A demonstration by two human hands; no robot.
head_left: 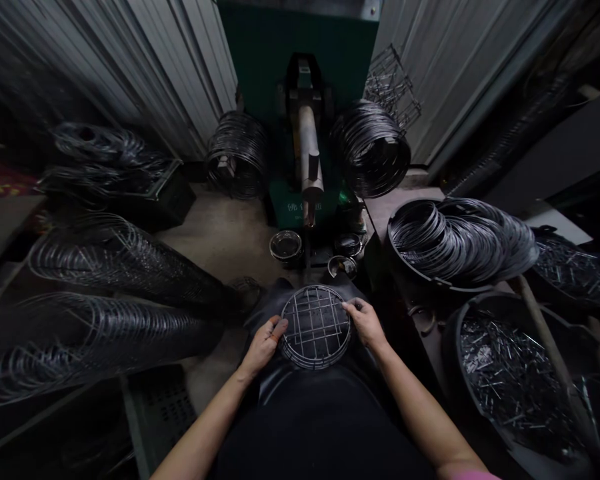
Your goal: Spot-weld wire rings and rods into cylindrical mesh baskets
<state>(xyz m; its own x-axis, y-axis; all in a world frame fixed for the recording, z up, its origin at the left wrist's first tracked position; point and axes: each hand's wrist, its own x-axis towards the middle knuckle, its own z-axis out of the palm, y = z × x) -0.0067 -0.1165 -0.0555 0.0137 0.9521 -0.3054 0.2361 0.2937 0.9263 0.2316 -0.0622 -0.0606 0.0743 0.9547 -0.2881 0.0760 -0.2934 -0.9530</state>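
Observation:
A round wire rack (317, 323) with crossed bars inside a ring lies over my dark apron, held level between both hands. My left hand (269, 339) is closed on its left rim, with orange wrapping on a finger. On the upper right rim, my right hand (365, 322) pinches the wire between thumb and fingers. Ahead of the rack stands a green machine (300, 208) with a thick metal arm (309, 143) ending in a copper-coloured tip (309, 217). Whether more rings lie under the rack is hard to tell.
On the right are a tub of wire rings (460, 243) and a tub of short metal rods (515, 380). Tall stacks of round wire racks (95, 333) lean at the left. Wire coils (370, 150) flank the machine arm. Small round bowls (285, 247) sit below its tip.

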